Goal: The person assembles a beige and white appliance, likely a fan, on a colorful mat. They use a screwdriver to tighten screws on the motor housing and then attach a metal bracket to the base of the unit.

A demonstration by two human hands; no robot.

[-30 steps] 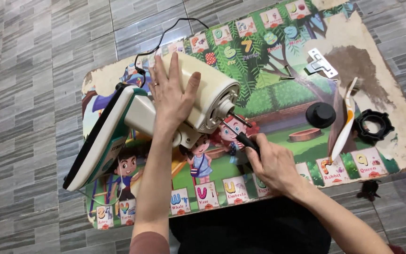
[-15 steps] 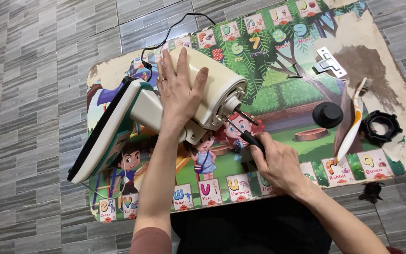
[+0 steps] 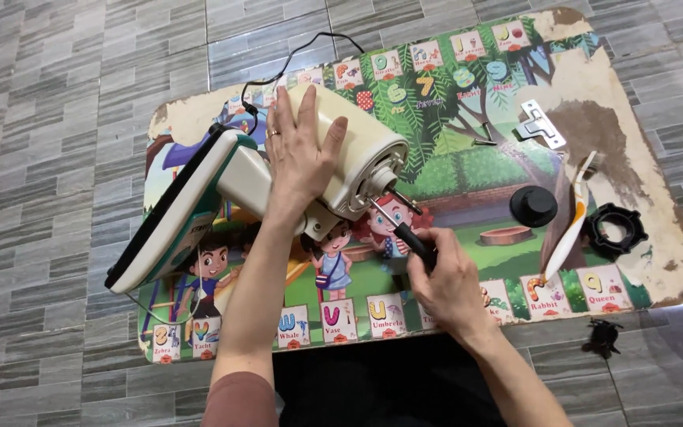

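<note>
A small table point(image 3: 658, 261) with a bright picture top fills the frame. In the middle lies a cream fan body point(image 3: 341, 158) – the left hand point(image 3: 298, 154) rests flat and wide on it. The right hand point(image 3: 444, 281) grips a screwdriver point(image 3: 405, 229) (tip at the fan's front). A black knob point(image 3: 533, 205) sits to the right.

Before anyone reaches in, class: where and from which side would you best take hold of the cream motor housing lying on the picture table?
Probably across the round cream motor housing, from above. It lies on its side, rounded flank up, where the left hand lies flat. Avoid the shaft end, where the right hand works a screwdriver.
</note>
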